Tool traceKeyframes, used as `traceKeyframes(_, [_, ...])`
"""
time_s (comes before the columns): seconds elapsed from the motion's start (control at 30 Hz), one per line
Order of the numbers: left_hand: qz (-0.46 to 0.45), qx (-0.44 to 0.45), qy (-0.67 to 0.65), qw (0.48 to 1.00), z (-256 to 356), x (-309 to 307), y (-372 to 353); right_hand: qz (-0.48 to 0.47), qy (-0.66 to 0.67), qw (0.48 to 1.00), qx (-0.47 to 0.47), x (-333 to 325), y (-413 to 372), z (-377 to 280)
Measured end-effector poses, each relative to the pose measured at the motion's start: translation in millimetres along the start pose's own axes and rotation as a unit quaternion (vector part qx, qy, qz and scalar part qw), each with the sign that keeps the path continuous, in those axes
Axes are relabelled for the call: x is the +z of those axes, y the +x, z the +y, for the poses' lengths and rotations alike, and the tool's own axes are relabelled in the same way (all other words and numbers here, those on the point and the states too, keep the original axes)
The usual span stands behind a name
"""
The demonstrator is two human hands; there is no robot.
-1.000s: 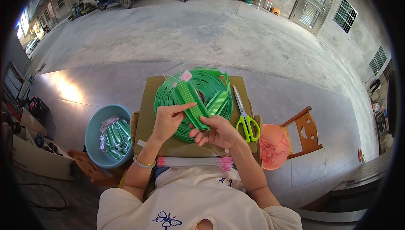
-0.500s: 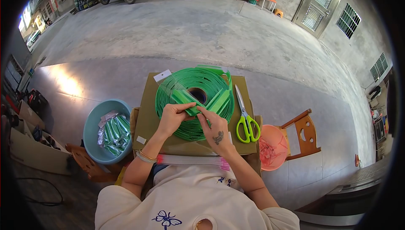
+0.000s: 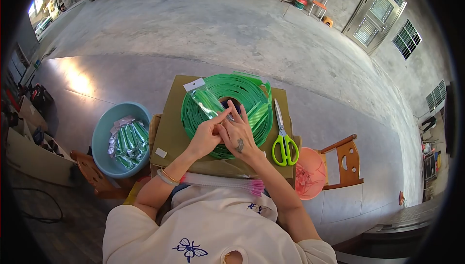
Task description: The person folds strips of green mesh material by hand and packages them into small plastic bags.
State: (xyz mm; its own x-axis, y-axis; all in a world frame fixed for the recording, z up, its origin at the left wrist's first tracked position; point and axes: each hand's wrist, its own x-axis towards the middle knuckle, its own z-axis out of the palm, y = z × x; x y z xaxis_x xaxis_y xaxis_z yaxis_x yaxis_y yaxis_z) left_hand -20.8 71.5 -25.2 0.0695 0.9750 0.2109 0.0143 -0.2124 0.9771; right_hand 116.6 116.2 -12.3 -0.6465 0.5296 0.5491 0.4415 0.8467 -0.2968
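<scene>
Left hand [image 3: 206, 138] and right hand [image 3: 238, 135] pinching clear packet [image 3: 207, 100], over green ribbon roll [image 3: 252, 100]

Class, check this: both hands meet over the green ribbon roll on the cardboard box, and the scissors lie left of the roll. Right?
Not quite. The head view shows the scissors lying right of the ribbon roll, not left. The left hand and right hand do meet over the roll on the cardboard box.
</scene>
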Motion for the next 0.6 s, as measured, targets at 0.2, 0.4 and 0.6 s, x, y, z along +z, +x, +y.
traceKeyframes(0.2, [-0.013, -0.068, -0.055, 0.996, 16.5, -12.8, -6.7, -0.007, 0.010, 1.000, 0.004, -1.1, 2.0, 0.5])
traceKeyframes(0.4, [0.170, -0.158, -0.294, 0.927, 41.9, -19.8, 10.5, 0.003, -0.001, 1.000, -0.016, -31.1, -18.8, -11.3])
traceKeyframes(0.6, [0.119, -0.123, -0.131, 0.977, 24.4, -9.4, 12.2, 0.116, 0.102, 0.988, -0.005, -54.7, -48.5, -1.3])
